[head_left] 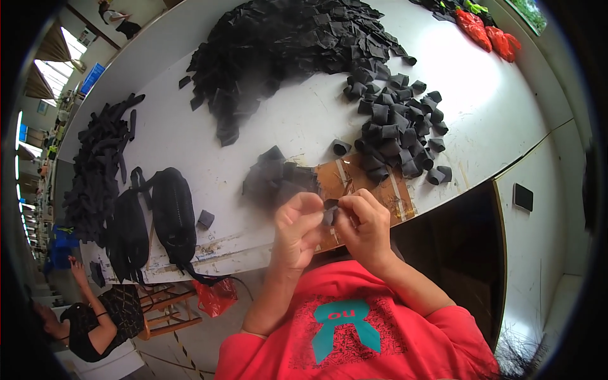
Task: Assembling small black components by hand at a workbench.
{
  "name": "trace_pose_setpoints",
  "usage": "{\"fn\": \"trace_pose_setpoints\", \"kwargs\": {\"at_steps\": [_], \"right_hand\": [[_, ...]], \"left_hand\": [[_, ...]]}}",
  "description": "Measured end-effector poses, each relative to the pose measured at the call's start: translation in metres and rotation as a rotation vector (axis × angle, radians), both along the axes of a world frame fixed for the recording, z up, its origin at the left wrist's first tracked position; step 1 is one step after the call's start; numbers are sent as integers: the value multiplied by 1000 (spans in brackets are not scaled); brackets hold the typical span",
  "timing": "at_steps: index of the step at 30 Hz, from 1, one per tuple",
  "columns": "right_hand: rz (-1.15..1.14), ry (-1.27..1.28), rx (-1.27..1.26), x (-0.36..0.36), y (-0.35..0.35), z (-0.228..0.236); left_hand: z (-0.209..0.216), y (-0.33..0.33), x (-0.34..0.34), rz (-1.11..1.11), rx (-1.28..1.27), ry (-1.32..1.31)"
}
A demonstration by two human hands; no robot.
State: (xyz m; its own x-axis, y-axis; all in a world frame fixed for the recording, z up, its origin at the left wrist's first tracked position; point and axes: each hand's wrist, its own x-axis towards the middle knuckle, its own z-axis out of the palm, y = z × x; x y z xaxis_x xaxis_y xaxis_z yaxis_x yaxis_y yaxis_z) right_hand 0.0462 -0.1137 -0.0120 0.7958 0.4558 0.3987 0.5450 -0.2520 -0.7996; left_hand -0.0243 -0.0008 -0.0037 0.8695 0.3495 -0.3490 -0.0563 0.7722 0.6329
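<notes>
In front of my chest, both hands meet over a small black fabric piece (330, 214). My left hand (297, 233) pinches its left side between thumb and fingertips, and my right hand (366, 227) grips its right side. The piece looks bent into a loop, though fingers cover part of it. Beneath them lies a brown cardboard sheet (329, 180) with tape strips. Just beyond my left hand is a loose heap of black fabric pieces (272, 177). One rolled black loop (341, 147) rests by the cardboard's far edge.
A pile of black loops (396, 126) stands beyond my right hand, with a large mound of flat black pieces (278, 50) at the back. Leftward are two black pouches (174, 215) and black strips (95, 177). A phone (523, 197) lies right; a person (95, 323) is at lower left.
</notes>
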Motion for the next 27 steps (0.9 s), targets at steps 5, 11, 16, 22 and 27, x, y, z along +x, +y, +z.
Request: {"fn": "trace_pose_setpoints", "kwargs": {"at_steps": [5, 11, 16, 22, 27], "right_hand": [[236, 792, 148, 8, -17, 16], [381, 1694, 626, 19, -13, 22], [479, 1362, 369, 25, -19, 37], [549, 910, 185, 56, -5, 83], [693, 1108, 255, 65, -10, 24]], "left_hand": [[-3, -12, -2, 35, 598, 47], [6, -23, 8, 291, 972, 87], [18, -7, 4, 20, 98, -78], [47, 8, 24, -254, -399, -365], [8, 9, 25, -231, -145, -169]]}}
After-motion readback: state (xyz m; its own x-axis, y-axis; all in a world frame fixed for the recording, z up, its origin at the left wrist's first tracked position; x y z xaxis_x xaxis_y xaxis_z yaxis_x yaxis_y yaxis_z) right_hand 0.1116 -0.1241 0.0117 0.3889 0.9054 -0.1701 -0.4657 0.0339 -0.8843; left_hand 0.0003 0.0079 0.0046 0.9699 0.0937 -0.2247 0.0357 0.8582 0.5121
